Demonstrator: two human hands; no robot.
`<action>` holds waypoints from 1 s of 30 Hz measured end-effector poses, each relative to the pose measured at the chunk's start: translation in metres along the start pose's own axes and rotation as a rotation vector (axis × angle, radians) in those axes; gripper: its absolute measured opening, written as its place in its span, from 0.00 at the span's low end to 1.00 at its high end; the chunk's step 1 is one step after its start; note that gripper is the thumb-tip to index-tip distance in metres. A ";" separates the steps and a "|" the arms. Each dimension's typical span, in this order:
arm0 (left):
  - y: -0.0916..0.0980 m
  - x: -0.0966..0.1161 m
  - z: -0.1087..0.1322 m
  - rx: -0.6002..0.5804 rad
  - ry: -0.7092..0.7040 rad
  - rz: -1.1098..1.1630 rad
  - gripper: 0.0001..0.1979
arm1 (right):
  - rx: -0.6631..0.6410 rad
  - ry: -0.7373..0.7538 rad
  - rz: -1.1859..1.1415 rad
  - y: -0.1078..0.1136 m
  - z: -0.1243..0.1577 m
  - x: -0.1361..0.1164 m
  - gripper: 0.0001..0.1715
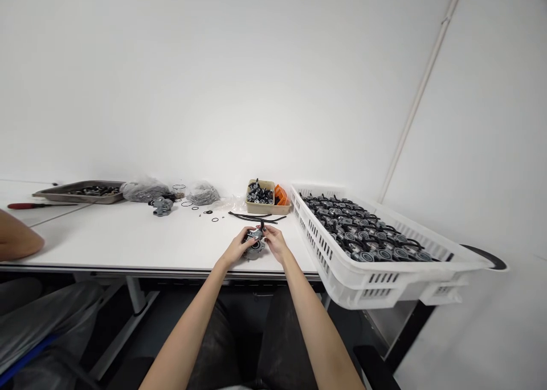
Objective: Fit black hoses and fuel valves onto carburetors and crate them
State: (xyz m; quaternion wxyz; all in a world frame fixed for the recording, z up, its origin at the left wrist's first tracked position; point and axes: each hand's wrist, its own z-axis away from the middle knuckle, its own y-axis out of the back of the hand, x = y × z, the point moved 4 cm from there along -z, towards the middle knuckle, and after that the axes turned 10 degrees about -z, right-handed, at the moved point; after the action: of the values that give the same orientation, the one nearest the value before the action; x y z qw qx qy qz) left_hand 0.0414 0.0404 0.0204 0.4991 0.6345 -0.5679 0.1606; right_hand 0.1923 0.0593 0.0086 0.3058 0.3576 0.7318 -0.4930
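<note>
Both of my hands hold one small grey metal part (255,245) with a round black opening, just above the near edge of the white table (128,236). My left hand (237,247) grips its left side with curled fingers. My right hand (273,242) grips its right side, its fingertips pinched at a short black hose end on top of the part. Thin black hoses (252,215) lie on the table right behind my hands.
A white slotted crate (376,273) full of similar grey parts stands at the right. Behind are a beige box (260,199) of small black pieces, an orange item (281,195), plastic bags (145,190), loose black rings (200,210), a grey tray (81,191), a red-handled tool (25,206). Another person's arm (17,239) rests at the left.
</note>
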 end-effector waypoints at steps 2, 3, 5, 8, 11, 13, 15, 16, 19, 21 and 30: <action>-0.001 0.000 0.000 -0.005 -0.003 -0.002 0.24 | -0.004 0.005 -0.015 -0.002 -0.001 0.000 0.15; -0.001 0.000 0.000 -0.005 -0.005 -0.003 0.24 | -0.005 0.008 -0.025 -0.003 -0.002 0.000 0.15; -0.001 -0.001 0.000 -0.003 -0.006 -0.005 0.23 | -0.008 0.016 -0.043 -0.004 -0.003 -0.002 0.15; -0.001 -0.002 0.000 0.001 -0.005 -0.002 0.23 | -0.023 0.020 -0.049 -0.005 -0.005 -0.005 0.15; -0.001 -0.003 0.000 -0.001 -0.004 0.005 0.23 | -0.052 0.013 -0.027 -0.006 -0.007 -0.009 0.14; 0.000 -0.003 0.000 0.002 -0.001 0.008 0.22 | -0.072 0.010 -0.004 -0.007 -0.007 -0.011 0.14; 0.000 -0.002 0.001 0.005 -0.002 0.011 0.22 | -0.091 0.008 0.018 -0.008 -0.008 -0.013 0.13; 0.000 -0.002 0.002 0.006 -0.003 0.013 0.23 | -0.099 0.006 0.028 -0.009 -0.008 -0.014 0.13; 0.000 -0.002 0.002 0.008 -0.004 0.021 0.23 | -0.120 -0.001 0.053 -0.009 -0.008 -0.015 0.11; 0.001 -0.002 0.001 0.012 -0.001 0.028 0.22 | -0.129 -0.005 0.067 -0.009 -0.007 -0.016 0.11; 0.003 -0.005 0.000 0.044 0.006 0.101 0.21 | -0.143 -0.029 0.106 -0.011 -0.001 -0.020 0.14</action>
State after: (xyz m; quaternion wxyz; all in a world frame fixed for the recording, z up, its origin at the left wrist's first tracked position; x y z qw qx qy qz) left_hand 0.0377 0.0430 0.0178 0.4780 0.6153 -0.5941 0.2000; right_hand 0.1946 0.0533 0.0304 0.3668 0.3661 0.7406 -0.4278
